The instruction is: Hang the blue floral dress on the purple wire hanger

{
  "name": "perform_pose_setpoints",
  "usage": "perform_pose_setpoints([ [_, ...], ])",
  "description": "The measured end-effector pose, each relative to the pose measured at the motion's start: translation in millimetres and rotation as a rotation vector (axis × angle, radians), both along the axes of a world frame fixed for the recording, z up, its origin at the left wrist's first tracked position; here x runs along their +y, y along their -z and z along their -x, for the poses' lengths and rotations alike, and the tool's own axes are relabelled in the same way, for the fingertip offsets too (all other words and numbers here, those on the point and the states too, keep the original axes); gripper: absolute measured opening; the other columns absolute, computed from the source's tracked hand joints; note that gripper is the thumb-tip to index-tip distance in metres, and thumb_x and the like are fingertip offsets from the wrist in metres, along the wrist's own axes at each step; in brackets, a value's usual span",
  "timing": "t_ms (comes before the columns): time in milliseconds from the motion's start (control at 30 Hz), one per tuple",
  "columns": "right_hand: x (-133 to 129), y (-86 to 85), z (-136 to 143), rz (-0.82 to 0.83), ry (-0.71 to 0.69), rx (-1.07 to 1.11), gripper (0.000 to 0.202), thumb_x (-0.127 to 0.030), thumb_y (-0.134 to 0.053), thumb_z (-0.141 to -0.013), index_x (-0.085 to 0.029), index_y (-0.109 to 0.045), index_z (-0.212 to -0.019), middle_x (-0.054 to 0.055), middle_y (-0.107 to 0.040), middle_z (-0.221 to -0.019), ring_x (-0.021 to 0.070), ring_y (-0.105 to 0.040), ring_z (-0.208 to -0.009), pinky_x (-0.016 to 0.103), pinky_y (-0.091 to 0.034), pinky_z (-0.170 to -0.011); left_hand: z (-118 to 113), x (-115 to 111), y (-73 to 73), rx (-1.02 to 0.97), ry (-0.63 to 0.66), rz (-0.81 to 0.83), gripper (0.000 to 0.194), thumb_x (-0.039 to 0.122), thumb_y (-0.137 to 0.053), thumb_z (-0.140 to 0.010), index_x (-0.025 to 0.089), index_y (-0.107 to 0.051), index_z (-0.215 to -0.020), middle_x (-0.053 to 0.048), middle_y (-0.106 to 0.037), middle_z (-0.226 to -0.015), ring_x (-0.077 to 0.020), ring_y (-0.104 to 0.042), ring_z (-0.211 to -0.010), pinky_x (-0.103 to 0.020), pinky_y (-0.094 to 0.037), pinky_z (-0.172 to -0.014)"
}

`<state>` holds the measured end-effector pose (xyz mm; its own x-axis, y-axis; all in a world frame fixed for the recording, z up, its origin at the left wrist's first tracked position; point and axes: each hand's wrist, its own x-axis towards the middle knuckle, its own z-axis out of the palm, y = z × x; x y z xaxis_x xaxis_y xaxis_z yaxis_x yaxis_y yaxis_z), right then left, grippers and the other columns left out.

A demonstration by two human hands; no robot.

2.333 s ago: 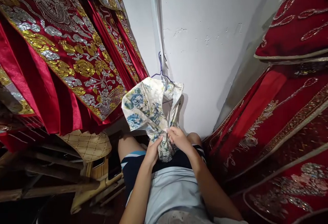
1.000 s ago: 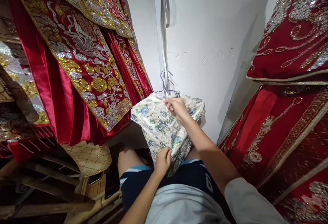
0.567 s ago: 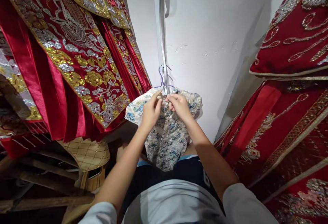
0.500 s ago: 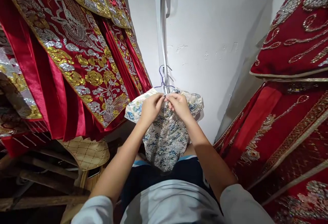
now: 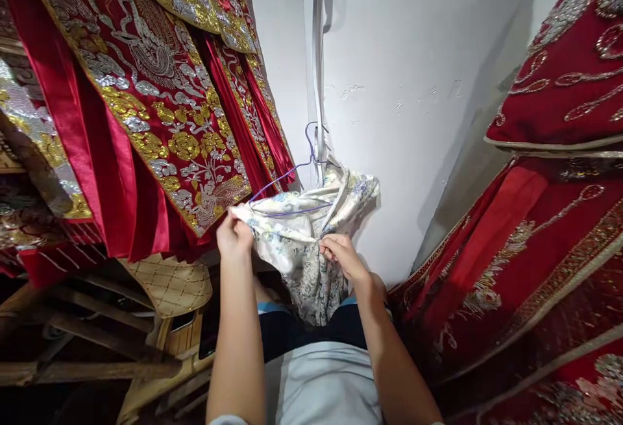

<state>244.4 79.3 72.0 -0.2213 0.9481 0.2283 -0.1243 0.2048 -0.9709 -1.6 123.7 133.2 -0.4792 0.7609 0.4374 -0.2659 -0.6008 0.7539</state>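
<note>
Pale shirt (image 5: 328, 376), one, worn by me; dark shorts (image 5: 311, 337) just beyond its hem. Right hand (image 5: 341, 253), one: thumb and fingers pinched on the front edge of the blouse, beside the opening. Left hand (image 5: 235, 240), one: pinching the same blouse at its shoulder, well apart from the right, which I judge keeps the neck spread wide. Blouse (image 5: 292, 253), one, white with blue flowers: stretched between my hands, its lower part bunched and hanging between my knees. Hanger (image 5: 311, 161), one, purple: one arm bare above the cloth, bottom bar showing across the opening; its hook is at a pale pole (image 5: 318, 68), probably caught there to take the weight. Quilted gold cloth (image 5: 168, 285), one, at left, above a bamboo frame (image 5: 97, 371). Left costume (image 5: 170, 113), red, sequinned; right costume (image 5: 511, 211), red, beaded: one either side, seemingly hung for storage. Wall (image 5: 399, 42), white, scuffed, behind the pole.
</note>
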Motion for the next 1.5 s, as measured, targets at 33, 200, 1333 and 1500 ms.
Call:
perform_pose_setpoints([
  [33, -2.0, -2.7, -3.4, -0.001, -0.038, -0.041, 0.026, -0.029, -0.055, -0.078, -0.018, -0.059, -0.055, -0.003, -0.045, -0.046, 0.0087, -0.036, -0.045, 0.023, -0.028, -0.047, -1.7, -1.1, 17.2, -0.066, 0.031, 0.061, 0.024, 0.012, -0.045, -0.094, 0.018, -0.047, -0.071, 0.000, -0.054, -0.064, -0.0114, -0.054, -0.067, -0.029, -0.050, -0.075],
  [200, -4.4, -6.0, -25.4, 0.099, -0.300, -0.347, 0.024, -0.026, -0.056, -0.078, -0.016, -0.065, -0.058, 0.000, -0.056, -0.050, 0.0097, -0.047, -0.047, 0.021, -0.030, -0.046, -45.5, -13.9, 78.6, -0.310, 0.182, 0.289, 0.016, 0.015, -0.058, -0.082, 0.017, -0.050, -0.068, -0.003, -0.059, -0.071, -0.0150, -0.060, -0.071, -0.029, -0.051, -0.071],
  [1333, 25.7, -108.2, -80.1, -0.359, -0.053, -0.657, 0.035, -0.018, -0.073, -0.065, -0.019, -0.076, -0.099, 0.007, -0.072, -0.099, 0.0240, -0.063, -0.087, 0.030, -0.046, -0.074, 59.7, -52.4, 40.5, 1.244, 0.095, 0.233, 0.029, 0.049, -0.086, -0.054, 0.026, -0.072, -0.066, -0.003, -0.072, -0.073, -0.0226, -0.064, -0.066, -0.026, -0.046, -0.064],
  [1500, 75.2, -71.8, -64.2, -0.463, 0.215, -0.623, 0.033, -0.027, -0.061, -0.081, -0.019, -0.070, -0.111, 0.010, -0.070, -0.115, 0.0264, -0.061, -0.104, 0.036, -0.041, -0.091, 52.4, -54.8, 10.1, 1.078, 0.130, 0.368, 0.026, 0.045, -0.073, -0.074, 0.020, -0.075, -0.080, -0.008, -0.074, -0.102, -0.0263, -0.063, -0.092, -0.027, -0.046, -0.073],
])
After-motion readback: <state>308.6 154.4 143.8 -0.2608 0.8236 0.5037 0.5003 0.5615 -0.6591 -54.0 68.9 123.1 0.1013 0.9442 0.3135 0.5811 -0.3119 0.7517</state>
